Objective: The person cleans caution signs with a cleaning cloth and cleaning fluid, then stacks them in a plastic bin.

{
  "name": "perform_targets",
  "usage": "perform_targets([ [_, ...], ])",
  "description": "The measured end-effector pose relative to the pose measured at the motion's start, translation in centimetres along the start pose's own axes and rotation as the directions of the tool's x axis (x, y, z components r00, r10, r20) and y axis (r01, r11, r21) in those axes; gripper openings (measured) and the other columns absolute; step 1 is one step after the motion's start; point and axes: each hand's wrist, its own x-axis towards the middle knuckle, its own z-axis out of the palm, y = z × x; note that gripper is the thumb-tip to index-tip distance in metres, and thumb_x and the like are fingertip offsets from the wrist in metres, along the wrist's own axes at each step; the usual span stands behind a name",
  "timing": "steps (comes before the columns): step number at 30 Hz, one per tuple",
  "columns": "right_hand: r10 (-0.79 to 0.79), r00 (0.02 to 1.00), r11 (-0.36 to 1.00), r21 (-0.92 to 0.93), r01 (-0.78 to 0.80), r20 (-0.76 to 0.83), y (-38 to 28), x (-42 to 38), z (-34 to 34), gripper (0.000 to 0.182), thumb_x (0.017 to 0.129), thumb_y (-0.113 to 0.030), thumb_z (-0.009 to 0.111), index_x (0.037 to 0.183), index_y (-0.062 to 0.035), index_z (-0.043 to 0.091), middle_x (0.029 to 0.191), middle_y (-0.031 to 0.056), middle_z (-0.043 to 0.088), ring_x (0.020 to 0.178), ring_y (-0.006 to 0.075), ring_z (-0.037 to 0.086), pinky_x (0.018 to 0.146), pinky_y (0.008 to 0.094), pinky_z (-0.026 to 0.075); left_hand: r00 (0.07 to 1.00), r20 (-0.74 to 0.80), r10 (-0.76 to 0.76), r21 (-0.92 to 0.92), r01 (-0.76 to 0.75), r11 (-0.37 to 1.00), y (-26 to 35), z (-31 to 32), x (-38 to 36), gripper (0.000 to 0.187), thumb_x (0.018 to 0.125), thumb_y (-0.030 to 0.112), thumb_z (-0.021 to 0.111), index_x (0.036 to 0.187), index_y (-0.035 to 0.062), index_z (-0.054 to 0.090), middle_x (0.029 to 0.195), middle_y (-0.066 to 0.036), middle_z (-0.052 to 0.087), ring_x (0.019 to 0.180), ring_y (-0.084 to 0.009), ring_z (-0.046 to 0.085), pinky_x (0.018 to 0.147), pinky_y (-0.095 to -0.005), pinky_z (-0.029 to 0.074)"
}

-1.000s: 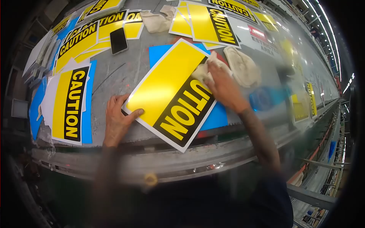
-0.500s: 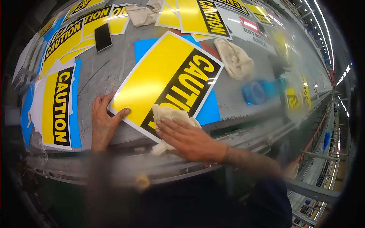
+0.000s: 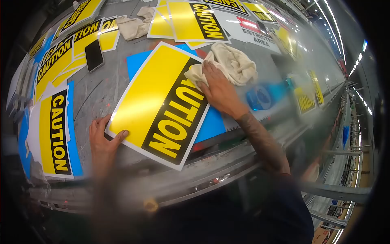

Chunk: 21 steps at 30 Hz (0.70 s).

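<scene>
A yellow and black CAUTION sign point(image 3: 140, 95) with a white border lies tilted on a blue sheet point(image 3: 214, 124). My left hand point(image 3: 105, 138) grips the sign's lower left corner, thumb on top and fingers at the edge. Under my right hand point(image 3: 222, 93), a cream cloth point(image 3: 195, 76) is pressed against the sign's upper right corner, covering the first letter. Right beside it lies a crumpled cream cloth point(image 3: 239, 67), touching or nearly touching the held one.
A black phone point(image 3: 94, 56) and several stacked CAUTION signs point(image 3: 55, 61) lie at left. Nearer is another CAUTION sign point(image 3: 58, 130) on blue sheeting. A blurred blue bottle point(image 3: 260, 97) lies at right. More signs point(image 3: 187, 22) and a cloth point(image 3: 132, 27) are at the back.
My right hand has slid the cloth from the sign's lower edge up to its upper right corner, uncovering the lower letters. My left hand keeps its hold on the corner.
</scene>
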Motion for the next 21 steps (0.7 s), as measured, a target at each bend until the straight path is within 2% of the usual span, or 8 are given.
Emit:
perform_targets([
  [7,-0.168,0.978,0.982,-0.071,0.177,0.12,-2.1,1.1,0.5,0.063,0.111,-0.035,0.06,0.155,0.0094,0.05,0.164,0.0309,0.049,0.153,0.0473,0.046,0.128,0.0604,0.03,0.998,0.009,0.056,0.081,-0.056,0.995,-0.8,-0.1,0.3,0.069,0.085,0.034,0.091,0.139,-0.0002,0.066,0.125,-0.016,0.058,0.128,-0.0356,0.057,0.114,-0.0461,0.045],
  [8,-0.123,0.981,0.983,-0.157,0.099,-0.147,0.2,2.4,2.4,0.054,0.113,-0.033,0.056,0.15,0.0056,0.056,0.161,0.0299,0.051,0.15,0.0479,0.047,0.125,0.0587,0.033,0.998,0.014,0.054,0.074,-0.055,0.996,-0.9,0.0,0.2,0.062,0.091,0.03,0.086,0.14,-0.0009,0.066,0.127,-0.016,0.058,0.128,-0.0344,0.057,0.113,-0.0456,0.045],
  [9,-0.045,0.989,0.989,-0.146,0.024,-0.139,0.4,3.9,2.5,0.052,0.11,-0.031,0.058,0.149,0.0029,0.058,0.161,0.03,0.051,0.148,0.0461,0.049,0.123,0.058,0.036,0.997,0.05,0.051,0.024,-0.052,0.998,-0.8,-0.2,0.1,0.058,0.094,0.028,0.083,0.141,-0.0008,0.066,0.128,-0.016,0.058,0.128,-0.0333,0.057,0.112,-0.0443,0.045],
  [11,-0.331,0.944,0.882,-0.356,0.308,-0.004,-3.0,4.0,2.2,0.054,0.106,-0.032,0.062,0.15,0.0003,0.058,0.161,0.0283,0.05,0.151,0.0435,0.048,0.123,0.0593,0.036,0.996,0.089,0.026,-0.065,-0.021,0.998,-0.5,-1.2,0.4,0.05,0.1,0.023,0.076,0.142,-0.0006,0.066,0.129,-0.015,0.059,0.127,-0.0313,0.058,0.111,-0.0417,0.045],
  [16,-0.577,0.813,0.774,0.372,0.513,0.08,-15.8,0.8,3.0,0.056,0.1,-0.031,0.07,0.148,-0.0032,0.059,0.159,0.0228,0.053,0.154,0.0372,0.047,0.129,0.0599,0.032,0.98,0.171,0.106,-0.269,-0.057,0.962,-3.6,-2.5,1.1,0.035,0.108,0.008,0.06,0.14,-0.001,0.071,0.133,-0.013,0.061,0.125,-0.025,0.06,0.11,-0.0333,0.045],
  [17,-0.44,0.894,0.808,0.471,0.353,0.084,-13.0,2.9,4.3,0.057,0.1,-0.034,0.071,0.146,-0.0014,0.061,0.159,0.0242,0.053,0.155,0.0394,0.045,0.13,0.0596,0.031,0.981,0.168,0.101,-0.25,-0.056,0.967,-3.5,-2.6,1.1,0.036,0.108,0.008,0.06,0.141,-0.0008,0.07,0.133,-0.013,0.061,0.126,-0.0247,0.06,0.11,-0.0331,0.045],
  [19,-0.459,0.888,0.888,-0.024,0.459,0.011,-6.0,8.2,4.9,0.058,0.108,-0.029,0.064,0.153,0.0051,0.053,0.159,0.0273,0.053,0.154,0.0441,0.046,0.128,0.054,0.035,0.981,0.173,0.088,-0.225,-0.047,0.973,-3.2,-2.6,1.0,0.037,0.109,0.007,0.06,0.143,-0.0003,0.07,0.133,-0.012,0.061,0.126,-0.0241,0.06,0.111,-0.0326,0.045],
  [21,-0.314,0.947,0.943,-0.092,0.319,0.061,-6.5,9.2,4.1,0.06,0.11,-0.03,0.061,0.155,0.0077,0.051,0.161,0.0281,0.052,0.155,0.0442,0.044,0.13,0.0539,0.032,0.974,0.204,0.095,-0.24,-0.044,0.97,-3.3,-2.9,1.1,0.038,0.11,0.006,0.058,0.146,0.0007,0.068,0.132,-0.011,0.061,0.127,-0.0236,0.058,0.114,-0.0321,0.043],
])
